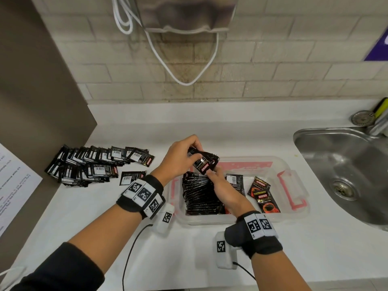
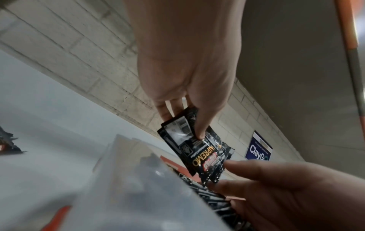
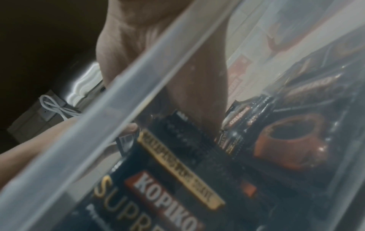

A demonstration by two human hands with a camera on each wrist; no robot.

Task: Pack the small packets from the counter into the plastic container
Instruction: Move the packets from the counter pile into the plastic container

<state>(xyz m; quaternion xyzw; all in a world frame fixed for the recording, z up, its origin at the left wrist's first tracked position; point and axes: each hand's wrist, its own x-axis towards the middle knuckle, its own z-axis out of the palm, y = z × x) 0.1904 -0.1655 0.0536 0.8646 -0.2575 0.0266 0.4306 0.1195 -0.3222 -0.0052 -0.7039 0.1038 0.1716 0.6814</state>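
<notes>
Above the far left corner of the clear plastic container with pink clips (image 1: 292, 219), a small bunch of shiny black coffee packets with gold letters (image 1: 204, 161) held up in the air. Long side of the bunch slanted, running from far-left down to near-right, with the far end up in the left hand (image 1: 182, 156) and the near end low by the right hand (image 1: 220, 185). Barcode side turned toward the left wrist.

Left hand pinching the top end of the bunch, thumb on one face and curled fingers behind. In the left wrist view, thumb (image 2: 201, 125) pressed flat on the packets (image 2: 199, 150), other fingers tucked at the back. Right hand (image 2: 286, 190) just below, fingertips (image 2: 235, 165) touching the low edge of the bunch, thumb and fingers closing on it in a light pinch.

Inside the container, a long row of black packets standing on edge (image 1: 199, 196), packed tight along the left side, row running from near to far. On the right side of the container floor, two loose packets with a red coffee cup picture (image 1: 264, 198) lying flat, face up, tops pointing away toward the wall. Same packets seen close and blurry through the clear wall (image 3: 138, 109) in the right wrist view.

On the white counter (image 1: 231, 127), to the left and well apart from the container, a big spread-out pile of black packets (image 1: 92, 164), mostly barcode side up. One packet (image 1: 132, 177) lying alone just beside the pile.

Steel sink (image 1: 346, 171) at the right.
</notes>
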